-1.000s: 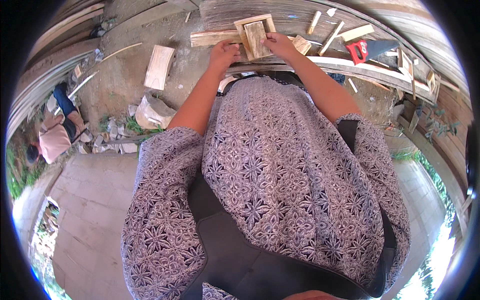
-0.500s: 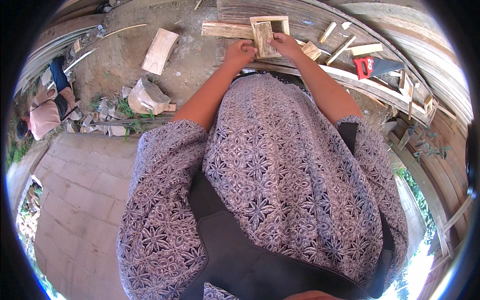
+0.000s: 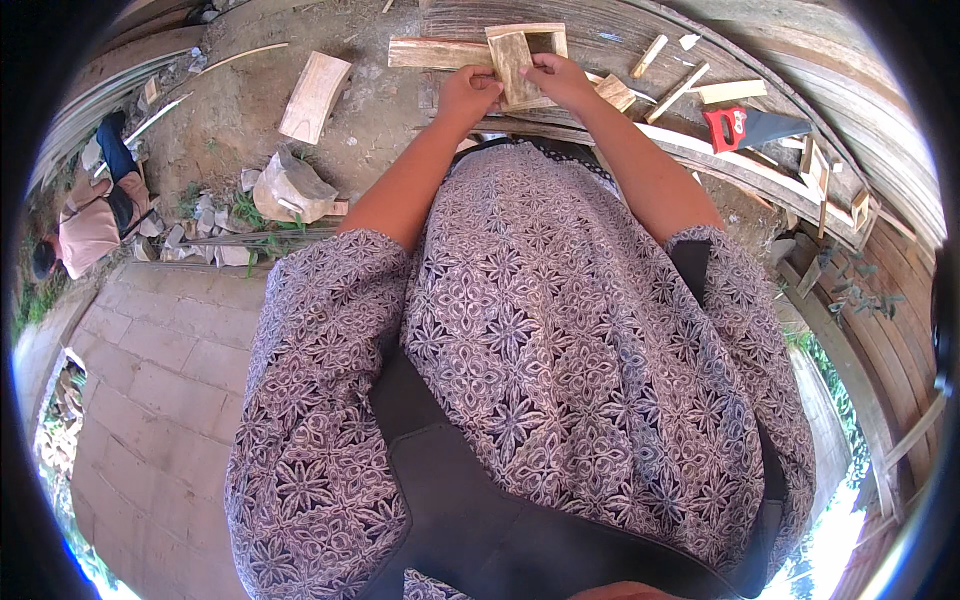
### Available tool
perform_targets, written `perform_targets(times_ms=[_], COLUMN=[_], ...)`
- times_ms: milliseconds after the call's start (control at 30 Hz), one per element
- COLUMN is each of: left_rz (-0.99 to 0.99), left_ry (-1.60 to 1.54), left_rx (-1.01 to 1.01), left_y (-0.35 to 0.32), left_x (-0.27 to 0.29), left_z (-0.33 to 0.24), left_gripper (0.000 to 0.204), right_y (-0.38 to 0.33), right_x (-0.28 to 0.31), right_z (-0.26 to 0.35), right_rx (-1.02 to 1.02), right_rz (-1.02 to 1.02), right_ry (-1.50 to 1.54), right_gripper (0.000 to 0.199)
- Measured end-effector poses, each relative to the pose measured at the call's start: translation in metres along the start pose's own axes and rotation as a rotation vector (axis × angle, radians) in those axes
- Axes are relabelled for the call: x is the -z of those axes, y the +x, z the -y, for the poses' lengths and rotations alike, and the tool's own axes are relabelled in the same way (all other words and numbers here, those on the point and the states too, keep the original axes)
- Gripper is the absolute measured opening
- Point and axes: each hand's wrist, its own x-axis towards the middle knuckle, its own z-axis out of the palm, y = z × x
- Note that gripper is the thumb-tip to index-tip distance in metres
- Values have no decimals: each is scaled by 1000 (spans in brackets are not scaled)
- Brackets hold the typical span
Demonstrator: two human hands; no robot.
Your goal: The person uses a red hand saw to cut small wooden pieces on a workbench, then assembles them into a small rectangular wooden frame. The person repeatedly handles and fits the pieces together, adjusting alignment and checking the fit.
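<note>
A short rectangular wooden board (image 3: 509, 62) is held slightly tilted over a small open wooden box frame (image 3: 548, 30) on the plank bench. My left hand (image 3: 467, 92) is closed at the board's left edge, fingertips against it. On the opposite edge, my right hand (image 3: 560, 82) pinches the board between thumb and fingers. The board covers part of the frame, so I cannot tell whether the two touch. A longer wooden strip (image 3: 430, 53) lies just left of the frame. A cut wood block (image 3: 615, 92) lies to the right of my right hand.
On the bench's right lie a red-handled handsaw (image 3: 752, 129), loose wood sticks (image 3: 678, 93) and a pale wood piece (image 3: 732, 92). A wide board (image 3: 316, 97) and a large stone (image 3: 292, 187) lie on the ground at left. Another person (image 3: 95, 215) is at the far left.
My left hand has risen slightly along the board's left edge, its fingers now against it. The whole view has shifted a little, with the bench things appearing further up and left.
</note>
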Motion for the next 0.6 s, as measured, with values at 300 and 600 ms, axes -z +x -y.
perform_targets(times_ms=[300, 600], left_rz=[-166, -278], left_ry=[530, 902], left_rx=[-192, -301], left_y=[-2, 5], left_x=[12, 60], left_z=[8, 6], left_gripper=[60, 38], right_y=[-44, -50], right_x=[26, 42], right_z=[41, 53], right_rx=[4, 39], right_rz=[-183, 27], right_ry=[325, 51], right_gripper=[43, 48])
